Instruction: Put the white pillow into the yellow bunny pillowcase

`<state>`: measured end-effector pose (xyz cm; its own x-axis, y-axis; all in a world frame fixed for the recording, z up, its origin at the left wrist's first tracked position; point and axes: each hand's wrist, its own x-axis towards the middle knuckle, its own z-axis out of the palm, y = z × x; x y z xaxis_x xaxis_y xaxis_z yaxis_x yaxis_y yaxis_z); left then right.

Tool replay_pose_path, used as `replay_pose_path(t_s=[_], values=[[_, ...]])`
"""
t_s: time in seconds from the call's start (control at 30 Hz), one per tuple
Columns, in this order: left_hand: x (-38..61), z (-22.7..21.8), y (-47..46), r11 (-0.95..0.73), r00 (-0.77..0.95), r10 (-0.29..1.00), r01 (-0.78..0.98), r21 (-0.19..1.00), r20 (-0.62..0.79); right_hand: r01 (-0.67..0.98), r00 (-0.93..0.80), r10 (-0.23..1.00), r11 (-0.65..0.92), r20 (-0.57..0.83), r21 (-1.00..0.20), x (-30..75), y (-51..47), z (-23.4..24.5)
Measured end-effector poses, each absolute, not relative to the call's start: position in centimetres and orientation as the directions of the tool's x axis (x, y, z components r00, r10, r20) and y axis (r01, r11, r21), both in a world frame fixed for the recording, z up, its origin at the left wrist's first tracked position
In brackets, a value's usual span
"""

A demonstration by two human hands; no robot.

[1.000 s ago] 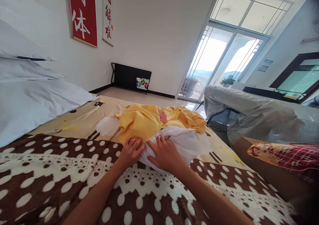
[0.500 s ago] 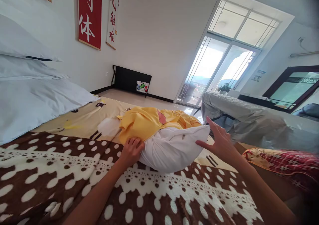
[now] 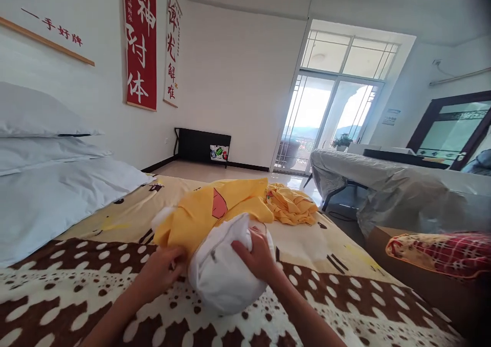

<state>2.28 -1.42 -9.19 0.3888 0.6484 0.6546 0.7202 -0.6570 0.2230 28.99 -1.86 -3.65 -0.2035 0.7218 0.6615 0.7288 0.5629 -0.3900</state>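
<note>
A white pillow lies half inside a yellow pillowcase on the brown-and-white dotted blanket. My left hand is closed on the edge of the yellow pillowcase at the pillow's left side. My right hand grips the white pillow near its top right, fingers curled into the fabric. The pillow's near end bulges toward me, with a zipper showing on it. A second crumpled yellow cloth lies just beyond.
White pillows are stacked at the left on a pale blue sheet. A grey-covered sofa stands at the right, with a red patterned cushion nearer me. Glass balcony doors are ahead.
My right hand came back from the pillow's far right end and now grips its top. The pillow has turned and bunched toward me. The yellow pillowcase sits further over it.
</note>
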Motion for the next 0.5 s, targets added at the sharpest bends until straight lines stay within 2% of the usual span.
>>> replay_pose_path(t_s=[0.03,0.1,0.17,0.23,0.3,0.37,0.43,0.5], values=[[1.4,-8.0,-1.8,-0.626,0.311,0.672,0.723,0.292,0.672,0.731,-0.309,0.677,0.619,0.668,-0.289,27.6,-2.8,-3.5],[0.3,-5.3,-2.4,-0.574,0.101,0.634,0.726,0.379,0.767,0.706,-0.497,0.584,0.702,0.641,-0.093,24.3,-4.6,-3.5],[0.2,-2.8,-2.7,-0.568,-0.034,0.557,0.713,0.411,0.83,0.632,-0.658,0.459,0.768,0.596,0.107,21.1,-6.0,-4.1],[0.4,-0.7,-2.6,-0.556,-0.098,0.533,0.708,0.435,0.84,0.538,-0.769,0.342,0.803,0.54,0.258,18.4,-7.1,-4.8],[0.4,0.8,-1.9,-0.529,-0.151,0.574,0.682,0.505,0.805,0.472,-0.829,0.274,0.811,0.487,0.347,16.6,-7.9,-5.4],[-0.1,1.5,-1.1,-0.491,-0.139,0.688,0.633,0.598,0.712,0.443,-0.858,0.254,0.806,0.447,0.393,15.8,-8.4,-5.7],[-0.9,1.5,-0.4,-0.411,-0.12,0.789,0.625,0.664,0.602,0.433,-0.868,0.25,0.804,0.429,0.408,15.7,-8.6,-5.7],[-2.1,0.8,-0.1,-0.32,-0.223,0.797,0.632,0.706,0.561,0.431,-0.867,0.251,0.813,0.43,0.393,16.1,-8.5,-5.7]])
